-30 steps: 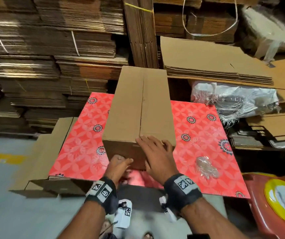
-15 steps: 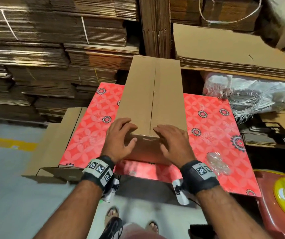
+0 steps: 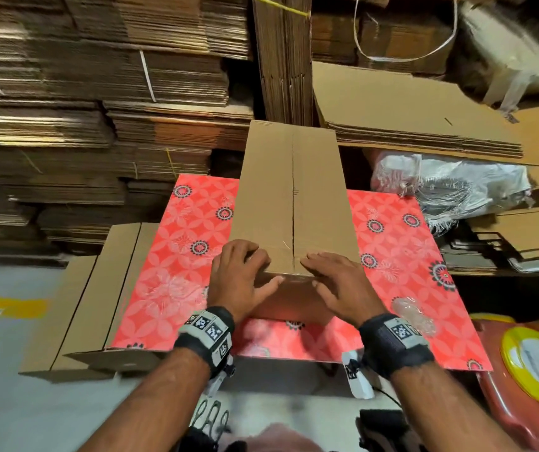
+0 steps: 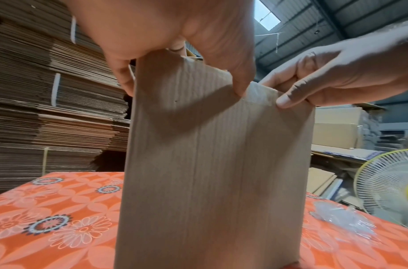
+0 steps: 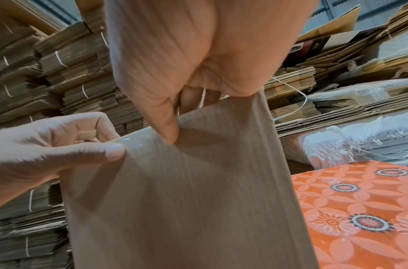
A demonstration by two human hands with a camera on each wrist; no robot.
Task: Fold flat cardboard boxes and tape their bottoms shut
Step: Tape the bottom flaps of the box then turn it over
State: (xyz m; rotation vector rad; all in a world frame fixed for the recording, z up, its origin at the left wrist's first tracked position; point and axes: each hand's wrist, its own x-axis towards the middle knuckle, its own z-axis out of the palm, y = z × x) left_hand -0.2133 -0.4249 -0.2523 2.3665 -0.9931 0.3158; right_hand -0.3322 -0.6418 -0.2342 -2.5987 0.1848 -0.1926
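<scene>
A tall brown cardboard box (image 3: 291,197) stands on the red flowered table top (image 3: 176,288), its closed flaps facing up with the seam down the middle. My left hand (image 3: 238,275) wraps over the near top edge left of the seam, fingers on top, thumb (image 4: 242,89) on the near face. My right hand (image 3: 336,282) holds the same edge right of the seam, its thumb (image 5: 168,131) pressed to the face. A strip of clear tape (image 5: 138,140) shines over that edge between the thumbs. In the wrist views the box face (image 4: 217,172) fills the middle.
Flat cardboard (image 3: 92,305) lies off the table's left side. Bundled stacks of flat boxes (image 3: 98,109) rise behind, and more sheets (image 3: 408,119) lie at the right. Crumpled clear plastic (image 3: 411,311) lies on the table's right. A red stool with a yellow disc (image 3: 535,360) and a fan (image 4: 387,191) stand right.
My left hand rose from the box's near face to the top edge. My right hand shifted right of the seam. Both now straddle the near edge.
</scene>
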